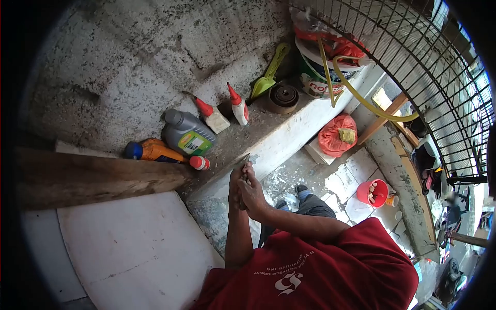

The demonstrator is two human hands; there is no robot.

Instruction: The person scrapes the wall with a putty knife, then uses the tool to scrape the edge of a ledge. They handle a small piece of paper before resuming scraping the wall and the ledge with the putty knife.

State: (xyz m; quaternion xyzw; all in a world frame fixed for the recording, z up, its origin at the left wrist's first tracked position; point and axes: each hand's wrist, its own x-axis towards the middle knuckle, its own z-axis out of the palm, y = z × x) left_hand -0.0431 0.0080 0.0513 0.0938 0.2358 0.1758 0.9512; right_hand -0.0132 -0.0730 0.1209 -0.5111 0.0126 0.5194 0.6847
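My left hand (235,182) and my right hand (252,194) are pressed together in front of the ledge, fingers closed. Between them is a slim, dark, pointed tool (246,157); its tip sticks out at the top, and the fingers hide most of the rest. I cannot make out its exact kind. Just beyond the hands runs the concrete ledge (235,152). On it stand a small red-capped bottle (199,163), a grey oil bottle (189,133), an orange bottle with a blue cap (155,150) and two white glue bottles with red nozzles, one upright-looking (240,111), one leaning (216,120).
A brown coiled strip (283,98), a green scoop (264,85) and a bucket (316,82) stand farther along the ledge. A wire cage (413,57) overhangs the right. Below are a red plastic bag (336,144) and a red pail (378,193). A wooden beam (103,178) juts in left.
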